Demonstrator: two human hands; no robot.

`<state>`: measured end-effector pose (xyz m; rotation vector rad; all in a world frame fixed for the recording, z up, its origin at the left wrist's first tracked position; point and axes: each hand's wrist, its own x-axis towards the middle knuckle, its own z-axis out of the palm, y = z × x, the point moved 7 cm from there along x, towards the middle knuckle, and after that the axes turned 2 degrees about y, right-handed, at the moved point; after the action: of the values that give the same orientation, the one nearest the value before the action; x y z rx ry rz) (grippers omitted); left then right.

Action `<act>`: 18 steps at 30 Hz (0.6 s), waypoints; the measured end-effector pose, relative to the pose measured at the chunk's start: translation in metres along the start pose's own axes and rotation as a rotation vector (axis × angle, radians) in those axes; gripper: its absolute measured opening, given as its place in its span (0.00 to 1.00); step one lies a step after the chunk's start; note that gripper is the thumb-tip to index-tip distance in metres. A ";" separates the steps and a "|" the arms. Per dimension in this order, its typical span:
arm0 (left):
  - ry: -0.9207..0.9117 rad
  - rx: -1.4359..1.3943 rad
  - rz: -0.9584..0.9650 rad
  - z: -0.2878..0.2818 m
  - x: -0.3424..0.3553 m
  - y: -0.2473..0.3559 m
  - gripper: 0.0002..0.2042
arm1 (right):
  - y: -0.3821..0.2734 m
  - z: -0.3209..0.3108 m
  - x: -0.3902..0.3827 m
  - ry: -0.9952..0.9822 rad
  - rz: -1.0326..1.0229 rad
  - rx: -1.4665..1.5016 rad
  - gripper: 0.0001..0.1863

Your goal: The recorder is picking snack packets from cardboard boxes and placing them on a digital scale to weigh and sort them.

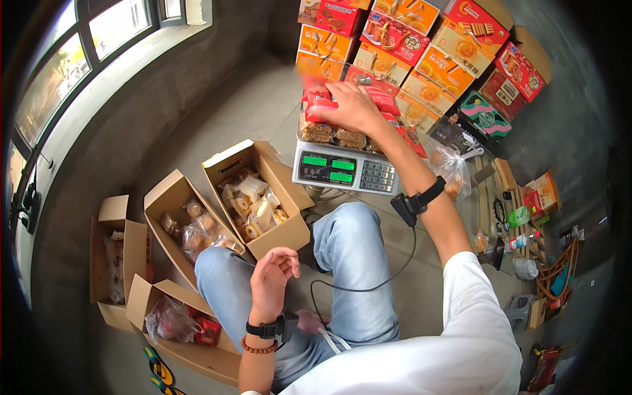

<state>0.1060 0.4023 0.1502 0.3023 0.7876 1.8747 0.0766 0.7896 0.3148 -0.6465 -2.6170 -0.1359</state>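
My right hand [347, 105] grips a red packet [319, 99] on top of a pile of red packets and clear packs of brown, crumbly snacks [316, 130]. An orange blur shows just above it. The pile rests on a silver digital scale [343, 174] with green displays and a keypad. My left hand [268, 283] hovers by my left knee, fingers loosely bent and holding nothing. Beyond it is an open carton [283, 234] of wrapped ring-shaped and pale pastries.
More open cartons [117, 309] of bagged goods stand at the left, near a window [118, 26]. Stacked colourful gift boxes [424, 92] fill the back right. A plastic bag [451, 168], pallet [500, 197] and clutter lie right. Sandals [160, 368] lie lower left.
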 end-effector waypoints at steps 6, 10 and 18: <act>-0.002 -0.019 -0.031 0.002 0.002 -0.005 0.22 | -0.005 0.045 0.071 -0.237 0.015 0.117 0.30; 0.001 -0.021 -0.026 0.001 0.001 -0.001 0.21 | 0.006 0.079 0.074 -0.448 0.126 0.110 0.30; 0.084 -0.025 -0.004 -0.012 -0.006 0.010 0.21 | 0.024 0.080 0.069 -0.359 0.177 0.165 0.31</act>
<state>0.0948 0.3902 0.1487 0.2074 0.8207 1.9024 0.0015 0.8559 0.2728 -0.9095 -2.8489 0.2715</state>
